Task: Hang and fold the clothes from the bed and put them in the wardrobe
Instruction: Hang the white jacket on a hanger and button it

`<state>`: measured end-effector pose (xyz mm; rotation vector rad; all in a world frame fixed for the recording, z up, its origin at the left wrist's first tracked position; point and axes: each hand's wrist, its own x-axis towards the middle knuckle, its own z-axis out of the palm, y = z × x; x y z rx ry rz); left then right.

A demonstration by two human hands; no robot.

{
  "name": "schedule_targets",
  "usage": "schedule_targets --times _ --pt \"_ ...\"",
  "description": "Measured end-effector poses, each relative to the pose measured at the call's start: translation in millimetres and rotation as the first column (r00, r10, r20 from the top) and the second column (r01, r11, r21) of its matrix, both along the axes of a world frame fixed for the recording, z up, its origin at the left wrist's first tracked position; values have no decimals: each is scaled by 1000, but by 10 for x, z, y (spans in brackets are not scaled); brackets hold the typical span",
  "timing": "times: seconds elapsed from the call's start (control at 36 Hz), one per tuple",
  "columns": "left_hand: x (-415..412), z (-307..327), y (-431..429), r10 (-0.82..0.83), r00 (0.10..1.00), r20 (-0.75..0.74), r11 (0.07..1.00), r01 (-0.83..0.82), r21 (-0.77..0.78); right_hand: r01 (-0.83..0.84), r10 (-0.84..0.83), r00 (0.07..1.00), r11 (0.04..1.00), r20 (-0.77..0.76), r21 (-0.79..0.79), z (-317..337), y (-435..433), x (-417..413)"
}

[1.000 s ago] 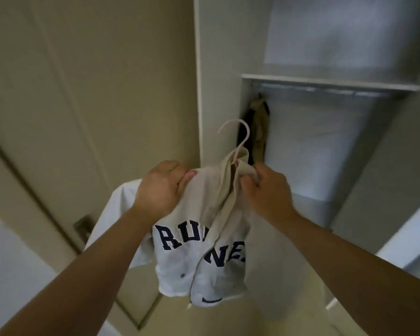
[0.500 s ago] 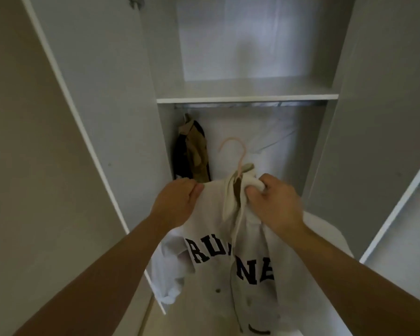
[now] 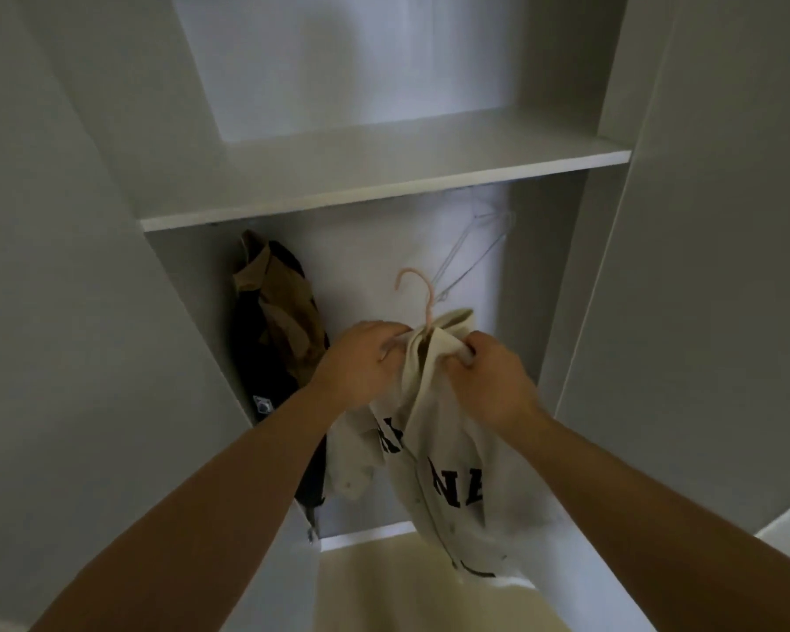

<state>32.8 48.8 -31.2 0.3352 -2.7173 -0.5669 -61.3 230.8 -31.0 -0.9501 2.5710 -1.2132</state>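
Work is partly done. In the open wardrobe (image 3: 192,312), a brown garment (image 3: 283,312) and a dark garment (image 3: 265,376) hang at the left end of the space under the shelf (image 3: 384,175), and bare wire hangers (image 3: 470,248) hang to the right. The item in hand is a cream shirt (image 3: 448,476) with dark lettering. It is mounted on a pink hanger (image 3: 418,287) and held up in front of the hanging space, between the hung garments and the wire hangers. The hook stands free above the collar and is not yet on anything. The rail is hidden behind the shelf edge, so its exact position cannot be confirmed. What is left, by my judgement, is to lift the hook onto the rail and let go, then deal with whatever is left on the bed, which is out of view. No folded items are visible. Both arms reach forward and up, with the hands close together at the shirt's neck. The left hand (image 3: 361,362) has its fingers curled over the shoulder of the shirt just beside the hook. The right hand (image 3: 489,376) grips a bunch of collar fabric on the other side. Neither hand touches the hook itself.
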Motion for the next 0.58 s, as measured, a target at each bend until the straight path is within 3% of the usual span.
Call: schedule_targets --times 0.17,0.25,0.36,0.58 --pt "-580 -4 -700 -72 996 48 996 70 50 23 -21 998 999 53 -27 -155 -731 -370" --pt "-799 -81 -988 -88 996 -5 994 88 64 40 -38 997 999 61 -37 -191 -1054 -495" --pt "-1037 -214 -1335 -32 995 -95 990 45 131 13 -8 994 999 113 -41 -220 -1478 -676" --pt "-1346 -291 -1927 34 996 -77 994 -25 111 -9 24 976 998 217 -66 -343 -2212 -895"
